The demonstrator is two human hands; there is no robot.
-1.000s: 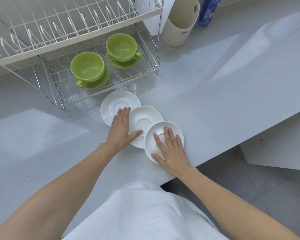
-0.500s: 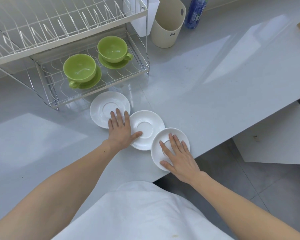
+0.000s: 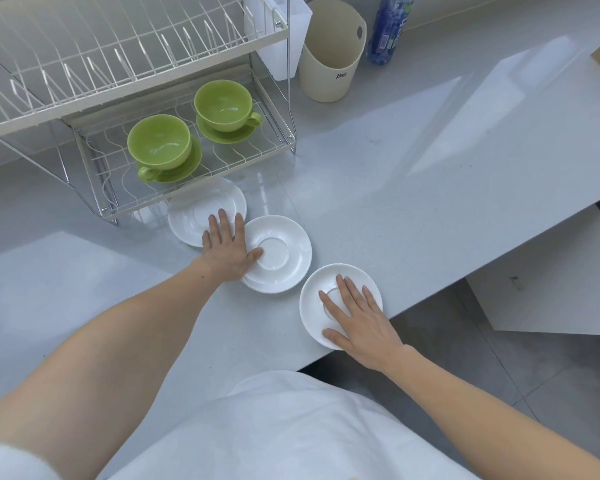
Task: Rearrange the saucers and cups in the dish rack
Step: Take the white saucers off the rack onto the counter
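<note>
Three white saucers lie on the grey counter in front of the dish rack (image 3: 118, 210). My left hand (image 3: 227, 249) rests flat across the left saucer (image 3: 191, 209) and the middle saucer (image 3: 286, 251), thumb on the middle one. My right hand (image 3: 357, 320) presses flat on the right saucer (image 3: 326, 277), which sits apart from the others at the counter's front edge. On the rack's lower tier stand two green cups, the left (image 3: 158, 142) and the right (image 3: 222, 105), each on a green saucer. The upper tier holds nothing.
A beige container (image 3: 329, 64), a white holder (image 3: 284, 46) hung on the rack and a blue bottle (image 3: 388, 26) stand at the back. The counter edge (image 3: 430, 292) runs diagonally beside my right hand, with a white panel (image 3: 551, 289) and floor below.
The right saucer has slid toward the counter edge under my right hand and no longer overlaps the middle saucer. My left hand has stayed on the other two.
</note>
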